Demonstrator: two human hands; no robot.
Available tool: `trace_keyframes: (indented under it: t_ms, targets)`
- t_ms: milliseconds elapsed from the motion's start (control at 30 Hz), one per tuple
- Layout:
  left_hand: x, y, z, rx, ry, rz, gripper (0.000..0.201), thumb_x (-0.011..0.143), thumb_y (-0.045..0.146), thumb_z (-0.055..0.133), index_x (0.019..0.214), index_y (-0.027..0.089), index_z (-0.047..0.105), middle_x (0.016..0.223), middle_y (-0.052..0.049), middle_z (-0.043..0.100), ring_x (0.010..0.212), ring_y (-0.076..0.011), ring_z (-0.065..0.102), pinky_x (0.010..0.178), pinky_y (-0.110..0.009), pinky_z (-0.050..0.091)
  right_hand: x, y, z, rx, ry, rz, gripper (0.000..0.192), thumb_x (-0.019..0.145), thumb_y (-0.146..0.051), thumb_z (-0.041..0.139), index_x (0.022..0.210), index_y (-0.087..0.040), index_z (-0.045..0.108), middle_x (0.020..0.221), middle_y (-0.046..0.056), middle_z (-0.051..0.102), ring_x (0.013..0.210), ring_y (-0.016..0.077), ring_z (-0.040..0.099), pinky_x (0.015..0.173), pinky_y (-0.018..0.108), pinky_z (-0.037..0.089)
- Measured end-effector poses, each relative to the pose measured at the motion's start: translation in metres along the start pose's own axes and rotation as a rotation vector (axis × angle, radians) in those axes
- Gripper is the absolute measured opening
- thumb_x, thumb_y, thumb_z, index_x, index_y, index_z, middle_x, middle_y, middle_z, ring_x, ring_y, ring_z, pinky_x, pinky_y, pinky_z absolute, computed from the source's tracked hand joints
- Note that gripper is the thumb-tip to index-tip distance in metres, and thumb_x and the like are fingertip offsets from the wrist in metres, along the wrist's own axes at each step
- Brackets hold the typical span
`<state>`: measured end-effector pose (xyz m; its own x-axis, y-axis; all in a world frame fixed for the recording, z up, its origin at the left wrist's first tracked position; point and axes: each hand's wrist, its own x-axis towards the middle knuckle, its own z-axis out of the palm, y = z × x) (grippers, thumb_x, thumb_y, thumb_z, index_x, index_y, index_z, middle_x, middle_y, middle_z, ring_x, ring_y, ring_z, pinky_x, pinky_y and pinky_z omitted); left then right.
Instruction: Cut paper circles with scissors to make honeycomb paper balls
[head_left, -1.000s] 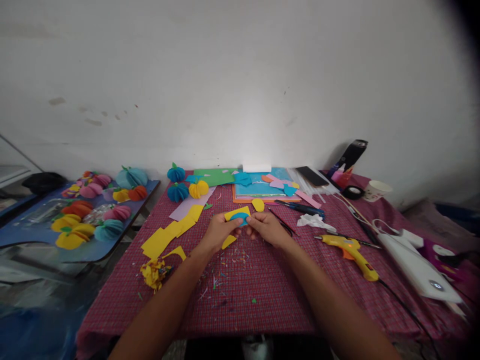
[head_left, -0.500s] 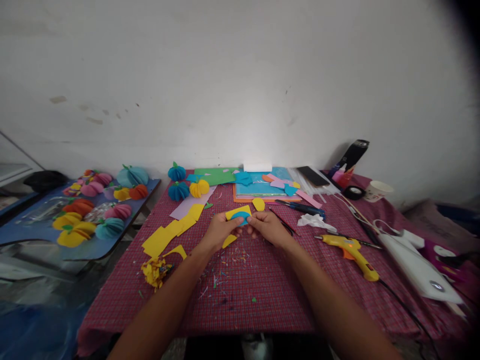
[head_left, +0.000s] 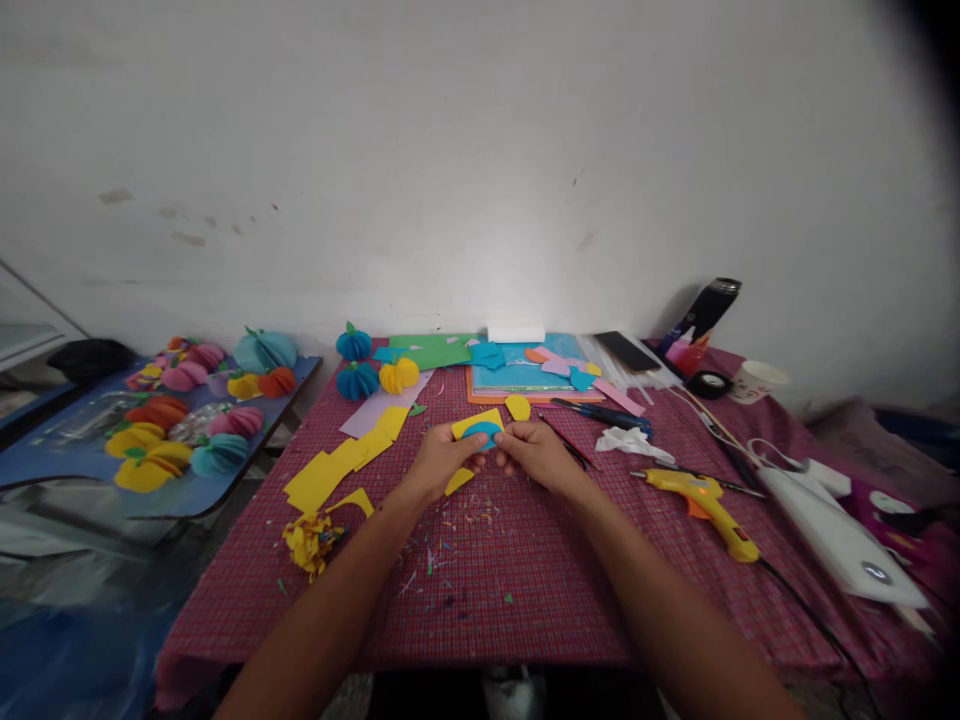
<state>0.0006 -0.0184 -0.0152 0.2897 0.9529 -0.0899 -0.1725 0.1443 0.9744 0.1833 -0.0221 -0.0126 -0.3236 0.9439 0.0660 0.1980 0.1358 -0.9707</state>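
Note:
Both my hands meet above the middle of the red checked tablecloth (head_left: 525,580). My left hand (head_left: 439,462) and my right hand (head_left: 536,455) pinch a small blue paper piece (head_left: 481,434) laid over a yellow paper piece (head_left: 472,422). A yellow scrap (head_left: 457,482) lies just under my left hand. A yellow rounded cutout (head_left: 517,407) lies just beyond my right hand. Yellow paper offcuts (head_left: 337,465) spread to the left of my left hand.
A yellow glue gun (head_left: 701,500) lies right, with a white power strip (head_left: 832,540) beyond it. Scissors (head_left: 600,412), coloured paper sheets (head_left: 517,375), a phone (head_left: 626,352) and a cup (head_left: 754,381) sit at the back. Paper balls (head_left: 371,375) stand back left, more on the blue side table (head_left: 45,465).

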Motion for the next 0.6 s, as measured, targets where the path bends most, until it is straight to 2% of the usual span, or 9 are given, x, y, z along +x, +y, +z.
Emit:
trace_keyframes:
  t_ms: [167,367,600]
  targets:
    - [0.0003,0.0001,-0.0013,-0.010,-0.003,-0.013,0.037,0.069,0.038,0.079,0.089,0.010,0.068,0.068,-0.003,0.065,0.053,-0.0106,0.057,0.051,-0.024,0.046,-0.0001,0.0007,0.0010,-0.001,0.020,0.006,0.036,0.086,-0.049,0.058,0.069,-0.017,0.060,0.063,0.001,0.066,0.047,0.0102,0.057,0.047,0.021,0.042]
    - [0.0005,0.0000,-0.0056,-0.102,-0.079,-0.091,0.039,0.074,0.043,0.074,0.094,0.010,0.068,0.081,-0.009,0.068,0.059,-0.0122,0.062,0.058,-0.026,0.049,-0.0012,-0.0053,0.0006,-0.014,0.024,-0.004,0.036,0.086,-0.047,0.057,0.068,-0.017,0.061,0.062,0.001,0.065,0.047,0.0100,0.055,0.047,0.021,0.041]
    - [0.0012,-0.0022,-0.0073,-0.092,-0.091,-0.079,0.041,0.077,0.046,0.072,0.095,0.009,0.069,0.081,-0.011,0.068,0.061,-0.0135,0.063,0.058,-0.026,0.050,-0.0013,-0.0069,0.0009,-0.016,0.022,-0.004,0.035,0.086,-0.047,0.057,0.068,-0.017,0.061,0.062,0.001,0.065,0.048,0.0104,0.056,0.048,0.022,0.042]
